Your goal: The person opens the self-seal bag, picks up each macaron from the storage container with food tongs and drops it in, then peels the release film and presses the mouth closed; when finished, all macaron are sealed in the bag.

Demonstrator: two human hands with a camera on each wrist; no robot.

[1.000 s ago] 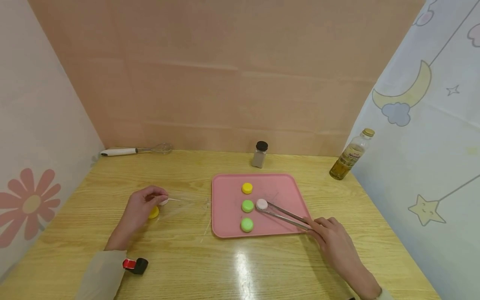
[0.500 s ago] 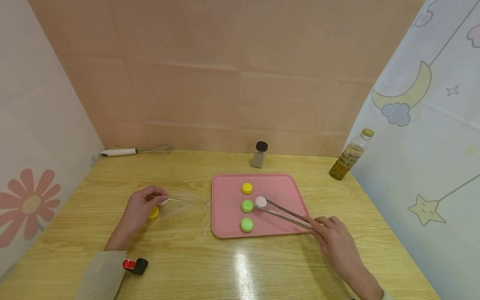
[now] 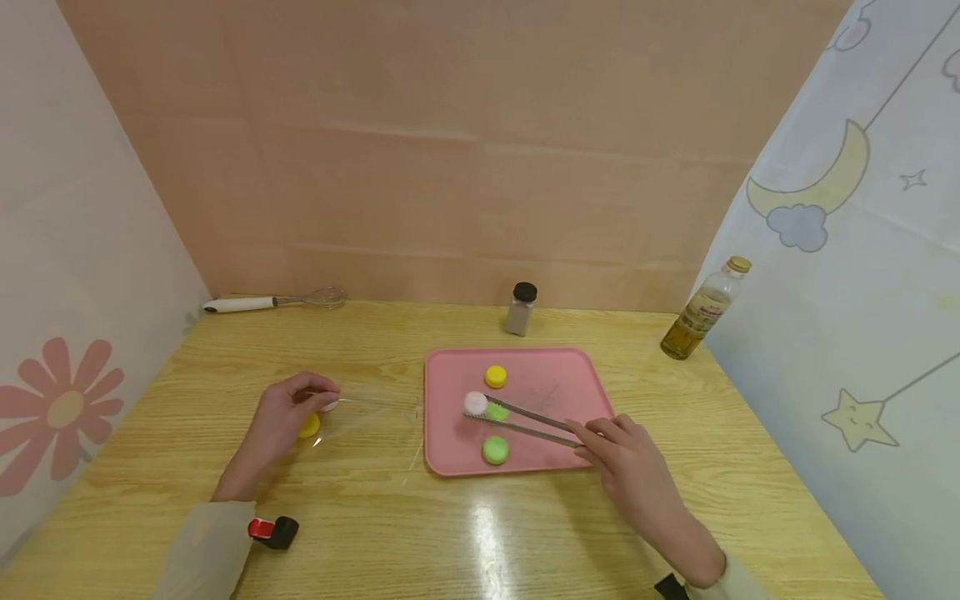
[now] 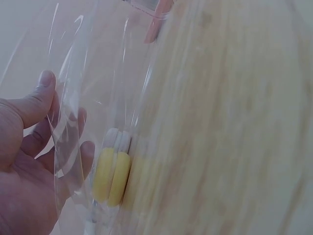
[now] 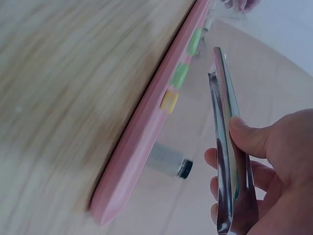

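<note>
The pale pink macaron (image 3: pixel 476 403) sits pinched between the tips of the metal tongs (image 3: pixel 531 422), held over the pink tray (image 3: pixel 452 461). The right hand (image 3: pixel 637 471), at 4 o'clock from it in the head view, grips the tongs between thumb and fingers. On the tray, a yellow macaron (image 3: pixel 496 377) lies at 1 o'clock, a partly covered green macaron (image 3: pixel 498 412) at 4, and another green one (image 3: pixel 495 451) at 5. At 9 o'clock, the left hand (image 3: pixel 291 415) pinches the edge of a clear bag (image 3: pixel 378 407) with a white macaron (image 4: pixel 118 138) and a second yellow one (image 4: pixel 111 177) touching inside. Farther out on the wooden table (image 3: pixel 390 533), a whisk (image 3: pixel 273 302) lies at 10 o'clock, a black-capped jar (image 3: pixel 521 312) stands at 1, and a glass bottle (image 3: pixel 696 312) at 2.
</note>
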